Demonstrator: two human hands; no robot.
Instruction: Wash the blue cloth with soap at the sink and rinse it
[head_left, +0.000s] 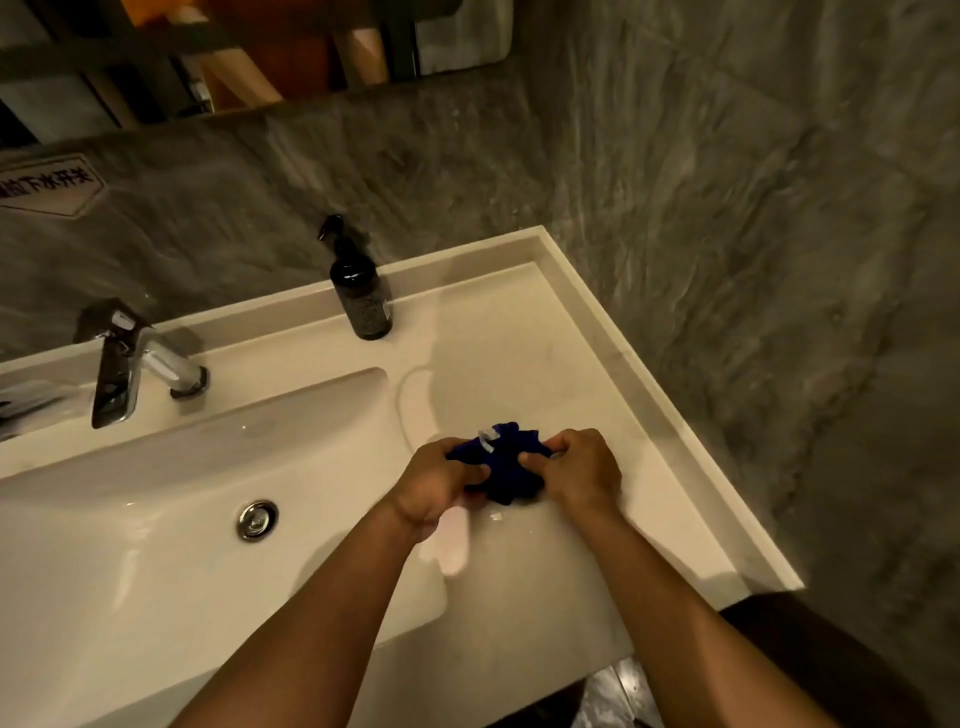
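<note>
Right now your two forearms reach in from the near edge and meet over the flat part of the bench (545, 364), just right of the sink (156, 519). Your left hand (436, 486) and right hand (582, 473) are both closed around the blue cloth (506, 462), fingers curled tight into the bunched fabric from either side, so the cloth sits crumpled between them, on or just above the bench; you cannot tell which. A small white tag or bit of foam shows on top of the cloth, and a white speck lies on the bench just nearer than it.

To your right the bench has open room up to its raised lip (675, 415), which runs diagonally from near right to the far corner against the grey stone wall (727, 208). To your left the basin drops away; it looks empty apart from the metal drain plug (256, 519). Farther off, the chrome faucet (130, 364) stands at the basin's far left rim, and the dark pump bottle (358, 291) stands upright by the back ledge, well apart from your hands.
</note>
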